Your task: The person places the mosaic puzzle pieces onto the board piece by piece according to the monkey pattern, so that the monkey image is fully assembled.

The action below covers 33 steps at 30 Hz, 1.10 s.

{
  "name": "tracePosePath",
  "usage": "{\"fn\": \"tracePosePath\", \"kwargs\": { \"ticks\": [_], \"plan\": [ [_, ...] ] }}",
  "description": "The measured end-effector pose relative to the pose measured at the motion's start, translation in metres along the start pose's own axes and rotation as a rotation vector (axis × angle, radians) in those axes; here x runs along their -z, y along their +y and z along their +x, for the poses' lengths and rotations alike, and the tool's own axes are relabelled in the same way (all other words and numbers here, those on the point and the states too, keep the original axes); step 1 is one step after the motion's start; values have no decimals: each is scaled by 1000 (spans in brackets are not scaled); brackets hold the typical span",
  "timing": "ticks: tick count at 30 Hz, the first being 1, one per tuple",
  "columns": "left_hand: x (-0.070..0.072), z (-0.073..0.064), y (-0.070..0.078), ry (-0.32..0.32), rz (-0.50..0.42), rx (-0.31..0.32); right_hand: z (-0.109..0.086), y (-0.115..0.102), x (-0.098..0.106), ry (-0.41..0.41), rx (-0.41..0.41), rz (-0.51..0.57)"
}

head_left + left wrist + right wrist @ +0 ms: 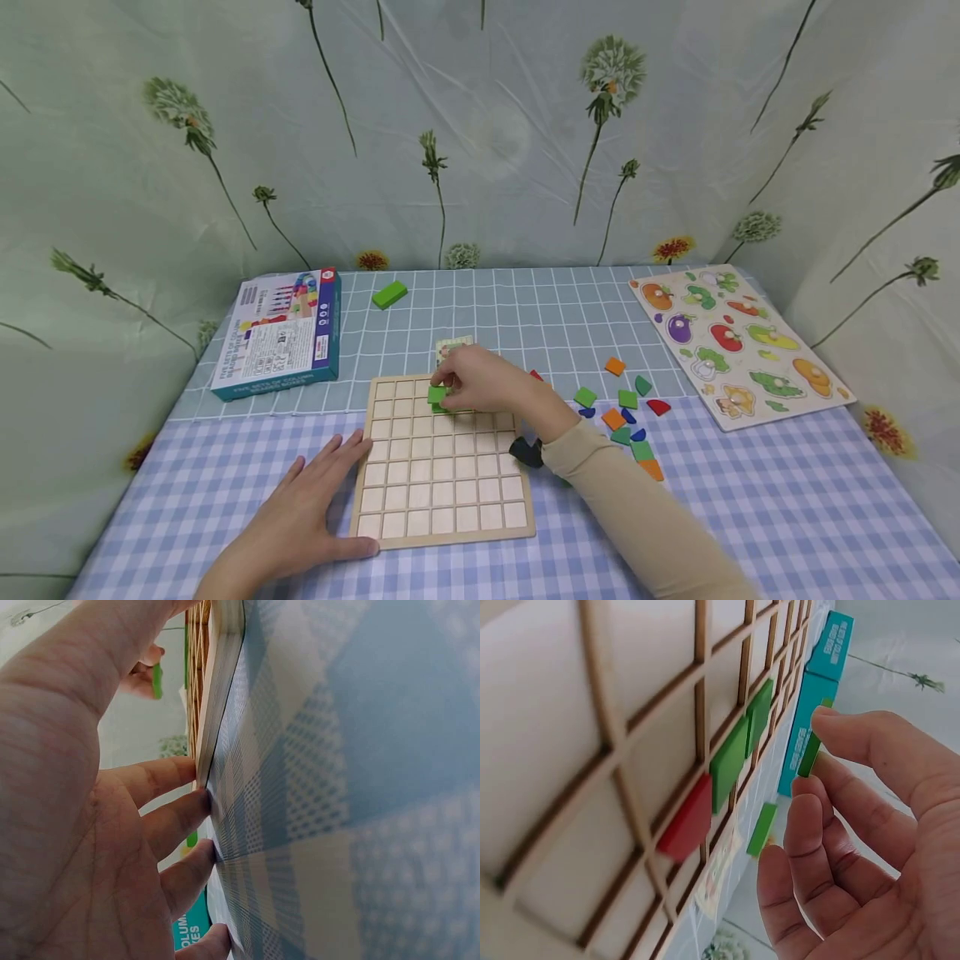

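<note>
My right hand [480, 379] is over the far part of a wooden grid board [420, 471], pinching a thin green square tile [810, 754] between thumb and finger. Below that hand, two green tiles [729, 763] and a red tile [688, 820] sit in a row on the grid in the right wrist view. From the head, the right hand hides the red one. My left hand [307, 512] lies along the board's left edge with spread fingers, its fingertips at the frame and its thumb by the near left corner.
Loose coloured tiles [615, 367] lie scattered right of the board. A small patterned card [452, 342] lies just beyond it, partly hidden. Farther back are a green block [389, 294], a flat toy box [281, 333] at left and a vegetable puzzle board [701, 333] at right.
</note>
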State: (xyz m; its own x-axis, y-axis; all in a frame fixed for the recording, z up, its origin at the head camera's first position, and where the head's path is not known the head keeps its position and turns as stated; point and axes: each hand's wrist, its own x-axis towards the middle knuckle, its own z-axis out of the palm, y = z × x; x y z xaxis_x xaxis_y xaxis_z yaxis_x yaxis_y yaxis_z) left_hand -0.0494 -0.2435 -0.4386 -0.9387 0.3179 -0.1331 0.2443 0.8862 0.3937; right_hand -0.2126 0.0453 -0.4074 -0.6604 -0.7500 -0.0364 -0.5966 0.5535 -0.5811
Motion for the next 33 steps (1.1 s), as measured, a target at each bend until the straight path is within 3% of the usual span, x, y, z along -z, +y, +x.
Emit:
{"fn": "tracePosePath", "kwargs": {
  "ticks": [10, 33],
  "plan": [
    [0, 0, 0, -4, -6, 3, 13, -10, -11, -59, -2, -45],
    [-1, 1, 0, -15, 2, 8, 21, -17, -19, -72, 4, -111]
  ]
}}
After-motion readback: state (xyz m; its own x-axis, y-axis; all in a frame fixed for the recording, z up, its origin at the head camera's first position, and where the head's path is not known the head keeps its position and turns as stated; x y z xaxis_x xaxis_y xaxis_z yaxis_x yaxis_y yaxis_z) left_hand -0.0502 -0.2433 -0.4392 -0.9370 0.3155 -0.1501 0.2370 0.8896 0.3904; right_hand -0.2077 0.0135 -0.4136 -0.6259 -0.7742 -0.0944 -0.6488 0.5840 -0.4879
